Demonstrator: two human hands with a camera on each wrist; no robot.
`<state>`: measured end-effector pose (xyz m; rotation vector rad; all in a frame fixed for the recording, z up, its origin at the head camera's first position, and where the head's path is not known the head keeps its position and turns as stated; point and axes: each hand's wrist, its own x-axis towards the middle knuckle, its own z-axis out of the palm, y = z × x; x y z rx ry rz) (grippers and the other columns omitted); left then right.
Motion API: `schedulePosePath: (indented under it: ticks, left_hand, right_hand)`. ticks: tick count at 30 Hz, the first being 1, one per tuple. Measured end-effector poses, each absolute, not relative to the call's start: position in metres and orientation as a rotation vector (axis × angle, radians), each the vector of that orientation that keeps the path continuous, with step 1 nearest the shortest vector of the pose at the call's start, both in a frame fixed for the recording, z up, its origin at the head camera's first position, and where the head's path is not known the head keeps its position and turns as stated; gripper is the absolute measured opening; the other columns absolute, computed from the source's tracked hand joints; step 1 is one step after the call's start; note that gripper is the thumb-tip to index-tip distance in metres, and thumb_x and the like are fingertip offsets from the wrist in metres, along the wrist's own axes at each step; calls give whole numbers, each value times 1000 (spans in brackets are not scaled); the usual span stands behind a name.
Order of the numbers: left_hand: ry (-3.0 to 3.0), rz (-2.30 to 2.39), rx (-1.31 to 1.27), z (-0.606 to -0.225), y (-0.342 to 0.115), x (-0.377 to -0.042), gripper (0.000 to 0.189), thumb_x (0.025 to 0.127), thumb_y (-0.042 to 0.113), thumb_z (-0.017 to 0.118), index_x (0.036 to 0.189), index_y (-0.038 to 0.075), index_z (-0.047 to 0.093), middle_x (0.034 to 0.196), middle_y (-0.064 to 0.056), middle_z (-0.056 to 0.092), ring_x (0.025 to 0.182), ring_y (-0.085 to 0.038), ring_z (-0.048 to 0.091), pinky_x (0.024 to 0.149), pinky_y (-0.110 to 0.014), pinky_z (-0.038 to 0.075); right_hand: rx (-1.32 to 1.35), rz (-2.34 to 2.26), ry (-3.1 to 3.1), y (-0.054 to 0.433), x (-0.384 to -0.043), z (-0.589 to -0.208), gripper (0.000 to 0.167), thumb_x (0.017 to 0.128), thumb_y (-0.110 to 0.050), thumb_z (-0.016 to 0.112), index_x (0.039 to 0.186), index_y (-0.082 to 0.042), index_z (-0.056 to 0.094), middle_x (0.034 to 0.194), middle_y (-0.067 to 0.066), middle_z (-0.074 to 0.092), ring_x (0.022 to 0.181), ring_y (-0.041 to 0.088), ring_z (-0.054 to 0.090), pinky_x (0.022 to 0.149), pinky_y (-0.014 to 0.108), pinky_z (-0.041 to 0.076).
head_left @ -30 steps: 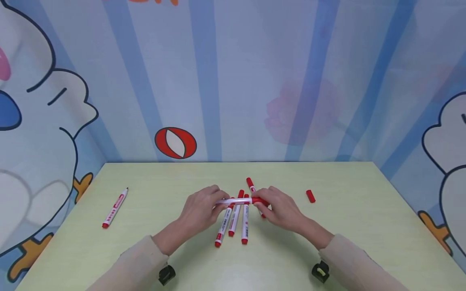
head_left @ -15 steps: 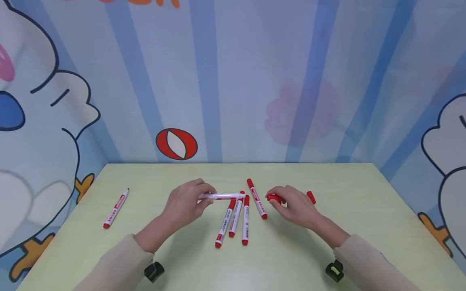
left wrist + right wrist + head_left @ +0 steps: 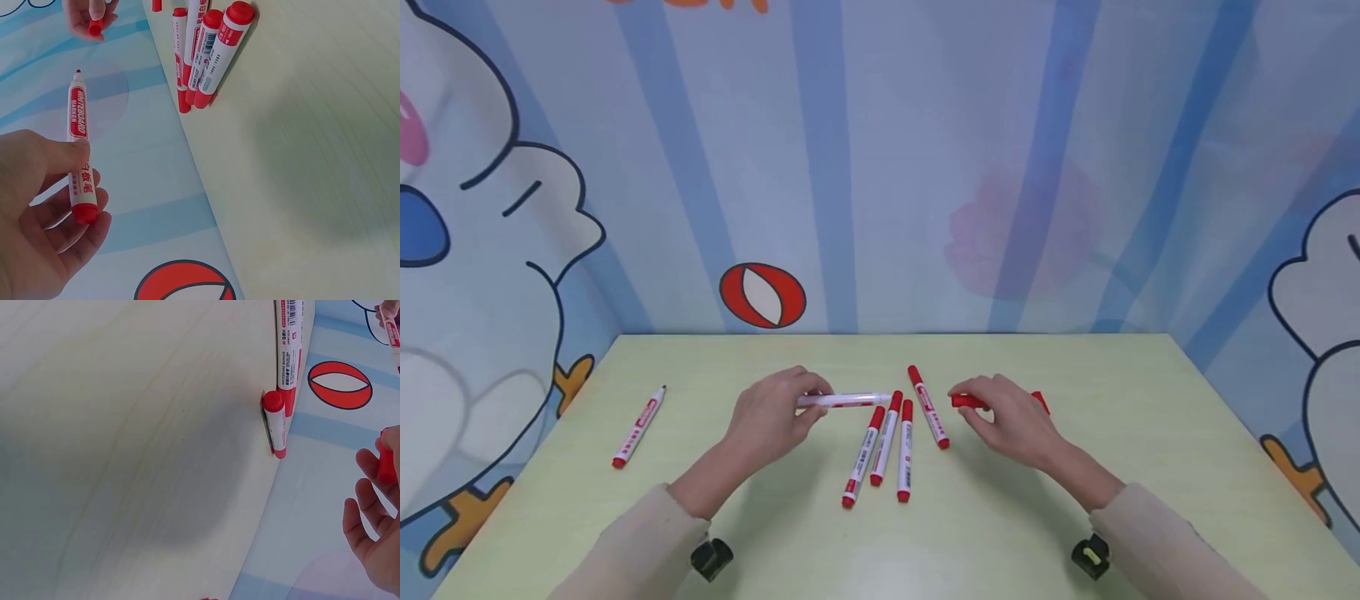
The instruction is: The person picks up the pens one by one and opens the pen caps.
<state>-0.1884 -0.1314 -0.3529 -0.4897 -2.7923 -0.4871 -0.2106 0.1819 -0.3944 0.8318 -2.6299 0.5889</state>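
My left hand [image 3: 778, 412] pinches an uncapped whiteboard marker [image 3: 79, 119] between thumb and fingers, its red tip pointing right in the head view. To the right, my right hand [image 3: 1011, 418] pinches a red marker cap [image 3: 968, 401], apart from the marker. On the table between the hands lie three capped red markers [image 3: 883, 450] side by side. A further capped marker [image 3: 929, 408] slants beside them, nearer my right hand. A second red cap [image 3: 1041, 401] lies behind my right hand, partly hidden by it.
Another uncapped marker [image 3: 638, 427] lies on the left of the pale table [image 3: 760, 533], tip toward the back. A printed blue curtain [image 3: 910, 167] stands along the table's back and sides.
The cap has come off the marker. My left hand has moved left with the marker and my right hand right with the cap. The markers on the table have stayed put.
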Motion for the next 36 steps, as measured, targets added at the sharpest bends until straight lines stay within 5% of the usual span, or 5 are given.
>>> schedulePosePath:
  ticks: [36]
  left_hand:
    - [-2954,-432,-124,-364,-213,-211,23,78,20,71,100,12,68,82,-6,67,54,-15,47,45,-26,36]
  right_hand:
    - [756,531,-2645,196,-215,-395,35,74,-17,76,107,-17,63,99,-1,65,83,14,56,65,26,50]
